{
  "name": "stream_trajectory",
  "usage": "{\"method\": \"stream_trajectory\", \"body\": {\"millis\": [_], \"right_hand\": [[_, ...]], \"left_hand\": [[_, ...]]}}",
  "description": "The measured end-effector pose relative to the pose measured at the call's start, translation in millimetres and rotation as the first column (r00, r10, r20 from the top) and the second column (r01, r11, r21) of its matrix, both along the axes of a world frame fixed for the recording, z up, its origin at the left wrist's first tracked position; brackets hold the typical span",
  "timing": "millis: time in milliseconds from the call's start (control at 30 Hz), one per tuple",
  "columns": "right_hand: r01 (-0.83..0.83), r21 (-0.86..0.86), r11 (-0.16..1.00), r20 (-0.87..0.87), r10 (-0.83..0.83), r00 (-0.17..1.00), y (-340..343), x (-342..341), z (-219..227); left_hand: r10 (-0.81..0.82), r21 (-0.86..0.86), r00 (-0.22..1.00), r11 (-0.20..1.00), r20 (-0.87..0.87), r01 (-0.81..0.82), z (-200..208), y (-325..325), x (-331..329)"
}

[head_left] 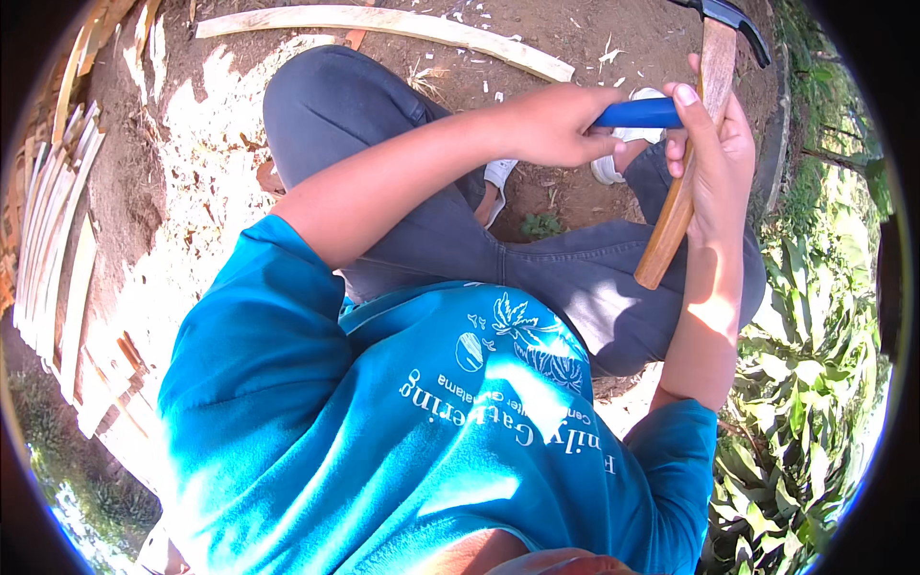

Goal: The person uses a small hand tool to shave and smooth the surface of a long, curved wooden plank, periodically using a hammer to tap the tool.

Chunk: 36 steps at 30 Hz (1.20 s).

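My left hand (556, 123) is closed around a blue handle (640, 113) that sticks out to the right; the tool's working end is hidden behind my right hand. My right hand (714, 158) grips the wooden handle (682, 192) of a hammer, whose dark metal head (733, 19) sits at the top edge. The blue tool meets the wooden handle near my right fingers. I sit on bare earth in grey trousers (431, 220) and a blue shirt (412, 431), with a white shoe (623, 139) just beyond the hands.
A long pale curved wood strip (383, 24) lies on the ground ahead. A stack of thin wooden slats (57, 240) lies at my left. Wood shavings dot the dirt. Green leafy plants (815, 383) grow along the right side.
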State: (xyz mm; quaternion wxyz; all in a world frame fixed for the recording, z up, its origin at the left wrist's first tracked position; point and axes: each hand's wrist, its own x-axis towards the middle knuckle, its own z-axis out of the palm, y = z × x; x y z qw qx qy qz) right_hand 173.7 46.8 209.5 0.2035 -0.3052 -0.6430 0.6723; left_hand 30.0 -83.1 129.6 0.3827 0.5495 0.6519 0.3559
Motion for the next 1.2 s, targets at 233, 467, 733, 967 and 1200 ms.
{"method": "stream_trajectory", "body": {"millis": [233, 467, 733, 967, 1200], "right_hand": [[0.019, -0.214, 0.977, -0.246, -0.073, 0.967, -38, -34, -20], [-0.257, 0.097, 0.961, -0.022, 0.260, 0.965, -17, -104, -98], [-0.763, 0.549, 0.342, 0.623, 0.442, 0.646, 6, -225, -247], [-0.912, 0.355, 0.205, 0.837, 0.366, 0.407, -7, -266, -268], [-0.960, -0.046, 0.277, 0.850, 0.516, 0.108, -40, -270, -239]], "left_hand": [[0.381, -0.027, 0.670, 0.880, 0.637, -0.475, 30, -48, 38], [0.453, -0.030, 0.550, 0.789, 0.702, -0.613, 51, -108, 11], [0.432, -0.010, 0.576, 0.806, 0.694, -0.592, 50, -115, 11], [0.350, 0.017, 0.672, 0.880, 0.652, -0.475, 39, -109, 10], [0.352, 0.000, 0.674, 0.886, 0.650, -0.464, 32, -107, 12]]}}
